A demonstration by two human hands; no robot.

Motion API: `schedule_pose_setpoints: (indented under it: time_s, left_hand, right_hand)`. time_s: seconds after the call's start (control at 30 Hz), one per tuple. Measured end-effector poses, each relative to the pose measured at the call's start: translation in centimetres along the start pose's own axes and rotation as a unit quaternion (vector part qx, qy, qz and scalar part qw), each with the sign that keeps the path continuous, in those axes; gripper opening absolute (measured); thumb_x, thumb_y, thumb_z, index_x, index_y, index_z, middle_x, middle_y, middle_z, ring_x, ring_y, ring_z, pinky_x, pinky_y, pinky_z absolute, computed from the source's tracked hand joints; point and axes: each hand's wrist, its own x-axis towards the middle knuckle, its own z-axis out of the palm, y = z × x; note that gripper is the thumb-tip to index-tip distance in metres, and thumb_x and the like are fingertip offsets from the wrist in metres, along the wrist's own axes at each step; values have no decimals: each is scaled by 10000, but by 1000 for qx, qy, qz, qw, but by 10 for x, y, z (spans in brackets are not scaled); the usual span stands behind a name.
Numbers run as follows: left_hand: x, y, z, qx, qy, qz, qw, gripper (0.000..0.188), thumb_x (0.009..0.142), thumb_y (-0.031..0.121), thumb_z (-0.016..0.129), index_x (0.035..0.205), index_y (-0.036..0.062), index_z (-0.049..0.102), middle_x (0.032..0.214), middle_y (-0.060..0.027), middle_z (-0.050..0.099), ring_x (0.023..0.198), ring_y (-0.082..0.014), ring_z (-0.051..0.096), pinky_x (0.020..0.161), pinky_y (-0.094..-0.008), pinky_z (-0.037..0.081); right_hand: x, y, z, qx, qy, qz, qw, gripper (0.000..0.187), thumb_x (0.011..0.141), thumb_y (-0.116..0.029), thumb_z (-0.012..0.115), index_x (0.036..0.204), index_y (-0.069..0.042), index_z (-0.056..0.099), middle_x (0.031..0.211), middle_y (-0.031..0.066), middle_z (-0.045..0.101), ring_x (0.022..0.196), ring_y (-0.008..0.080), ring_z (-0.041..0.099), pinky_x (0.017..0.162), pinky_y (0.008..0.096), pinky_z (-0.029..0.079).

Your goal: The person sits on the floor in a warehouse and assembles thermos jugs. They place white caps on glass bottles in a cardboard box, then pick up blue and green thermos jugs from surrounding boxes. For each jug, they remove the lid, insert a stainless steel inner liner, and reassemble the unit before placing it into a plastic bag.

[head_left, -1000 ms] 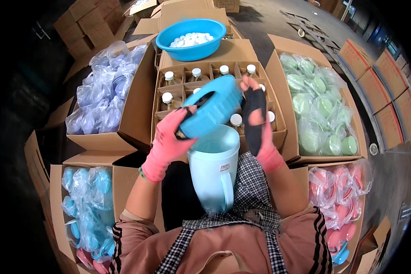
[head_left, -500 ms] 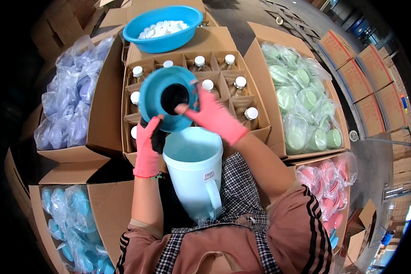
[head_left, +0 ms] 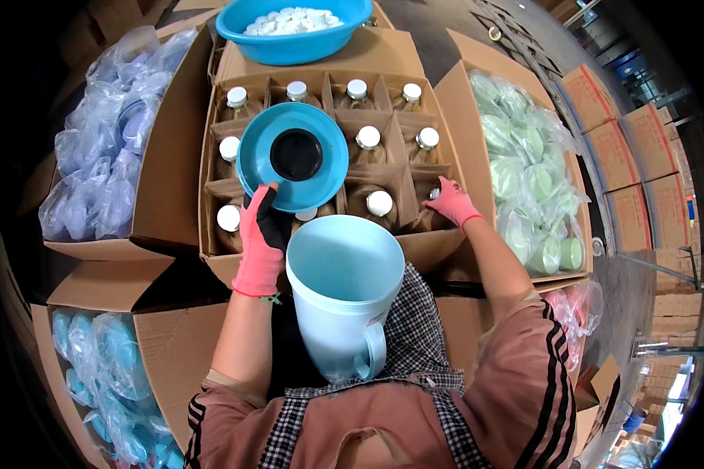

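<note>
My left hand (head_left: pixel 260 242), in a pink glove with a black palm, grips the near rim of a round blue lid (head_left: pixel 328 160) with a black disc at its centre. The lid is held over the divided carton (head_left: pixel 446 246) of capped clear bottles and partly hides some of them. At the carton's near right compartment, my right hand (head_left: pixel 454 205) has its gloved fingers closed around the top of a bottle (head_left: pixel 429 219); the fingers partly cover that top. A light blue pitcher (head_left: pixel 344 305) with its handle toward me stands at my lap, its mouth uncovered.
Beyond the carton sits a blue basin (head_left: pixel 289 47) of white caps. Open boxes flank it: bagged purple lids (head_left: pixel 102 156) left, bagged green lids (head_left: pixel 528 168) right, blue ones (head_left: pixel 113 383) near left, pink ones (head_left: pixel 575 309) near right. Stacked cartons (head_left: pixel 626 160) stand farther right.
My right hand has left the blue lid and moved right to the near right bottle. The left hand still holds the lid, now turned flatter toward view. The view has shifted slightly.
</note>
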Motion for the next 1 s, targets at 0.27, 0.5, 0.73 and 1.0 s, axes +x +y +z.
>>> schedule_pose_setpoints:
  time_s: [0.27,0.5,0.73,1.0]
  left_hand:
    - [4,8,-11,-114,12,7,993,382,860,226,414,1198,50,411,1202,-129,463,1085,-303,459,937,-454,358]
    - [7,25,-14,-180,-371,22,911,355,870,349,428,1099,91,515,1206,-123,472,1157,-288,423,988,-474,302]
    - [-52,58,101,-39,-369,200,907,303,841,276,486,1027,41,531,1134,-145,482,1121,-280,413,1001,-419,286]
    - [10,97,-6,-856,-256,-425,146,186,842,227,465,882,63,543,851,-64,552,832,-191,508,792,-313,396]
  right_hand:
    - [-64,-9,-175,50,150,-47,986,602,602,-363,699,1071,-25,534,1069,179,548,959,301,544,827,365,442]
    - [-180,4,-311,414,312,-61,853,278,721,-276,643,852,-44,562,701,25,586,521,70,489,471,180,372]
    - [-168,-49,-147,802,99,-213,549,260,847,-236,509,1023,-45,525,876,58,557,592,93,508,493,177,388]
    - [-139,-144,-79,657,-78,-317,679,572,735,-242,678,1188,-24,405,1004,41,541,945,108,493,805,255,419]
